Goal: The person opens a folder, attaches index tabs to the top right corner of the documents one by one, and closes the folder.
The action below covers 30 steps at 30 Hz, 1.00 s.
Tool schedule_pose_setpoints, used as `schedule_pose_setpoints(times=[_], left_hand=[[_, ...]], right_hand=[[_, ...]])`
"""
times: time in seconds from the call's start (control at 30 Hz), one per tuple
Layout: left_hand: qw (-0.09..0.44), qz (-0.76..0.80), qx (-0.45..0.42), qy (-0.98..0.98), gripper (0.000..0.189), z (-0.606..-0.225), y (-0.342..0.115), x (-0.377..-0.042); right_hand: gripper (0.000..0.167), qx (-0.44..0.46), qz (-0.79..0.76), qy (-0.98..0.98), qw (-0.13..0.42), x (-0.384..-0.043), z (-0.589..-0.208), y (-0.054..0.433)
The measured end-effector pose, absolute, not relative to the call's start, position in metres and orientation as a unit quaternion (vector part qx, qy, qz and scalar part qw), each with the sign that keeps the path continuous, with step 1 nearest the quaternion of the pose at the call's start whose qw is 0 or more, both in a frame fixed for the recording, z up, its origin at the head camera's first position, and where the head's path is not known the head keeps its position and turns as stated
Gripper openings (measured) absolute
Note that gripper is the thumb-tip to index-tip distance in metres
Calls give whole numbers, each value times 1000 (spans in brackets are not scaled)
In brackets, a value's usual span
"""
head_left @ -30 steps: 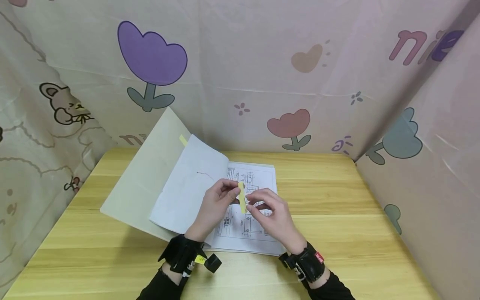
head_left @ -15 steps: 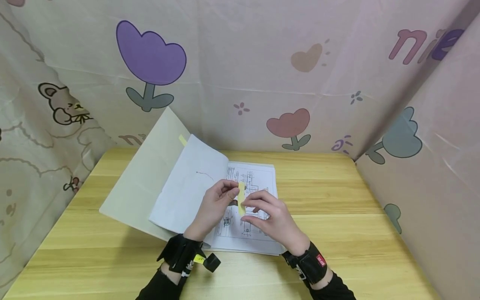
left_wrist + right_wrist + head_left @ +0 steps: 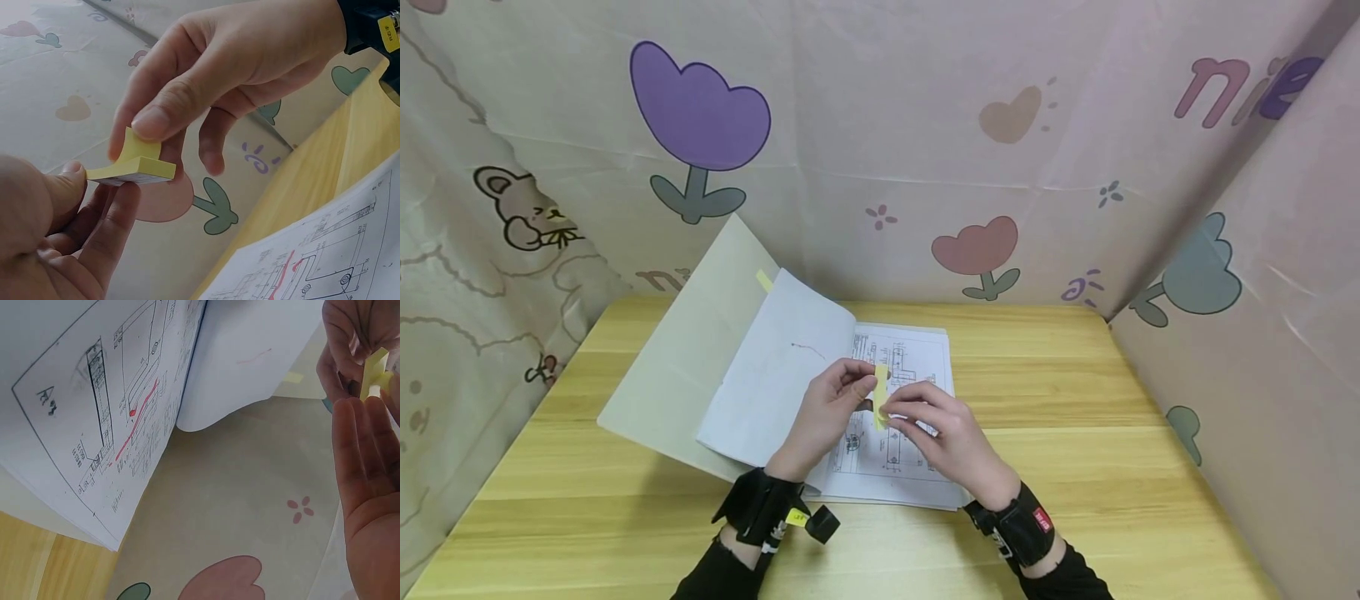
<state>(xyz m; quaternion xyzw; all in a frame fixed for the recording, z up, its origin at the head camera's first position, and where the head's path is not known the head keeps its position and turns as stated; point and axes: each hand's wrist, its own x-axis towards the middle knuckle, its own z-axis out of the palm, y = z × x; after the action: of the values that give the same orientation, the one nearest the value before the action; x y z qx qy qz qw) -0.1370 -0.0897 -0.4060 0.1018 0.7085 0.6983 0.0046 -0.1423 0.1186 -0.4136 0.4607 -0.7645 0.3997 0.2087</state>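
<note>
My left hand (image 3: 826, 410) pinches a small pad of yellow sticky notes (image 3: 881, 387) above an open booklet. From the other side my right hand (image 3: 953, 431) reaches the pad's lower end. In the left wrist view, its thumb and fingers pinch the top sticky note (image 3: 139, 145), which curls up from the thin stack (image 3: 156, 169). Beneath the hands lies a page with technical drawings (image 3: 917, 483). Red pen marks show on that page in the right wrist view. A blank white leaf (image 3: 775, 367) is turned to the left.
The cream cover (image 3: 685, 358) stands tilted open at left, and a yellow strip (image 3: 764, 281) sticks out beside the turned leaf. All this is on a wooden table (image 3: 1045, 400). A printed curtain (image 3: 850, 100) rises behind and at both sides.
My right hand has shifted slightly left, and its fingertips have closed in on the pad's lower end. The left hand and the booklet stay nearly still.
</note>
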Motion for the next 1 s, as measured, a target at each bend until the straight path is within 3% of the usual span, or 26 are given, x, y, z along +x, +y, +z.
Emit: schedule_pose_setpoints(times=[0.37, 1.0], left_hand=[[16, 704, 113, 701, 26, -408, -90, -137], [28, 667, 135, 732, 28, -408, -85, -135]], right_hand=[[33, 440, 429, -755, 228, -142, -412, 120], [29, 374, 401, -789, 278, -149, -405, 138]])
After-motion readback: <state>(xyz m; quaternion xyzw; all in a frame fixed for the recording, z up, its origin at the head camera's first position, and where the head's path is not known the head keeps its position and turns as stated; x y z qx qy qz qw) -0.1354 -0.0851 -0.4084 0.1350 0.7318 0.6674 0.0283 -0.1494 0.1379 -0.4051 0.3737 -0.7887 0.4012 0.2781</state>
